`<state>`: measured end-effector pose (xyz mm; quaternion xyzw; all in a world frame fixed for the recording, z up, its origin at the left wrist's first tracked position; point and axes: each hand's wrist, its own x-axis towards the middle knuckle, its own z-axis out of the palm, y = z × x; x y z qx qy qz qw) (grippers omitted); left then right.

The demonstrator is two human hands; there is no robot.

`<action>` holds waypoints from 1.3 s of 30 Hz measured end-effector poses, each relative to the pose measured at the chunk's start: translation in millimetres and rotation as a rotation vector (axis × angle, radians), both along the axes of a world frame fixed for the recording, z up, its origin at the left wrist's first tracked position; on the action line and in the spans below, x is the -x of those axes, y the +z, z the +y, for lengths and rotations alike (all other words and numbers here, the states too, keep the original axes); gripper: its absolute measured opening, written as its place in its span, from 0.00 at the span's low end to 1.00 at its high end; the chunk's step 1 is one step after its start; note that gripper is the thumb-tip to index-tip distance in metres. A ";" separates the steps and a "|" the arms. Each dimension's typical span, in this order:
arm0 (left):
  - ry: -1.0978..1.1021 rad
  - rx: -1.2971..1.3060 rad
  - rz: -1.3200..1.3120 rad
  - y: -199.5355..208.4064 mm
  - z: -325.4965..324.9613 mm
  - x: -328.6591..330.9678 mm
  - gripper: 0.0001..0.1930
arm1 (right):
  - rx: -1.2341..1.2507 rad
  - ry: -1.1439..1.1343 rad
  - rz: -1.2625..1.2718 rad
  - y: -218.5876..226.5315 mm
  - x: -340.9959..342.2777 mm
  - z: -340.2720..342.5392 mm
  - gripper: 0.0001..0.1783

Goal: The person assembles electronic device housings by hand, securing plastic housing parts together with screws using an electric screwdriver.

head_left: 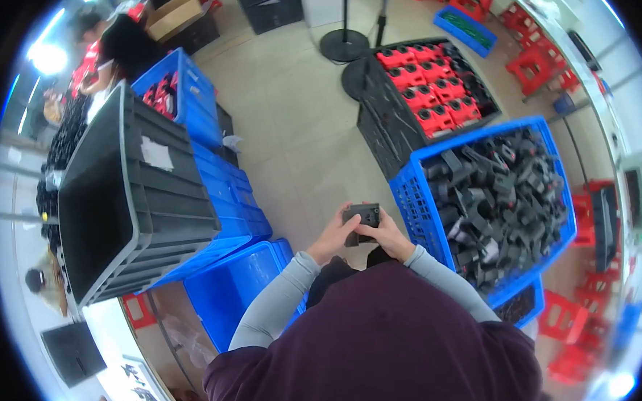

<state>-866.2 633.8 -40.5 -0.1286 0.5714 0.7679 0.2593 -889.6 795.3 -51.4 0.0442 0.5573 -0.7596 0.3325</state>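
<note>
In front of my body, a small dark grey boxy plastic part (pixel 366 214) sits between both hands. My left hand (pixel 333 236) grips its left side, the thumb lying across the face. From the other side my right hand (pixel 389 235) closes on it, thumb along the lower edge. The fingers behind the part are mostly hidden. Close to my right arm stands a blue crate (pixel 425 220) heaped with loose dark grey and black plastic parts (pixel 506 205), similar in colour to the held one.
Beyond the blue crate, a black crate (pixel 382 117) holds rows of red-and-black units (pixel 431 86). To my left are a large black bin (pixel 168 187) lying on blue crates and an open blue bin (pixel 227 285). A stand base (pixel 344 45), red stools (pixel 535 66) and a person (pixel 128 47) are farther off.
</note>
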 end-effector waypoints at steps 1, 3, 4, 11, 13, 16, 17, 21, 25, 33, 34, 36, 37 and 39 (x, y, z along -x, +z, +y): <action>0.041 -0.040 -0.038 1.1 -7.7 8.8 0.32 | 0.035 0.011 -0.022 0.2 15.0 -9.0 0.37; 0.048 0.132 0.056 -12.1 -13.1 29.5 0.39 | 0.057 0.068 -0.086 1.0 46.2 -17.5 0.33; 0.028 0.020 0.073 -29.2 -18.1 41.3 0.41 | 0.066 0.043 -0.154 -2.1 62.9 -17.9 0.30; 0.445 0.329 0.069 -48.2 -69.6 73.0 0.26 | -0.151 0.174 -0.197 -42.8 200.6 -18.2 0.24; 0.754 0.291 -0.070 -38.3 -80.9 63.4 0.21 | -0.234 0.298 -0.096 -19.6 238.8 -44.5 0.26; 0.981 0.380 -0.105 -33.1 -92.7 33.8 0.18 | -0.172 0.419 0.059 -1.4 291.0 -96.1 0.29; 1.039 0.359 -0.122 -34.0 -95.9 21.9 0.18 | -0.165 0.409 0.124 9.9 299.8 -118.4 0.30; 1.160 0.444 -0.269 -38.2 -103.7 -38.2 0.18 | 0.103 0.499 0.275 48.2 315.7 -226.1 0.29; 1.338 0.395 -0.346 -60.2 -96.1 -97.1 0.17 | 0.290 0.610 0.310 99.6 269.2 -315.3 0.23; 1.416 0.096 -0.533 -118.3 -91.2 -189.6 0.18 | 0.095 0.605 0.166 63.6 170.0 -335.4 0.24; 1.371 0.118 -0.573 -119.8 -96.6 -193.4 0.18 | 0.069 0.569 0.179 47.6 171.2 -319.6 0.24; 1.295 0.211 -0.624 -129.9 -104.0 -203.5 0.17 | 0.046 0.551 0.181 33.7 164.1 -288.7 0.24; 1.296 0.213 -0.626 -137.7 -111.3 -207.3 0.17 | -0.009 0.495 0.161 33.8 161.8 -271.6 0.23; 1.173 0.470 -0.452 -154.9 -126.6 -207.9 0.17 | -0.063 0.428 0.141 28.0 162.5 -242.3 0.23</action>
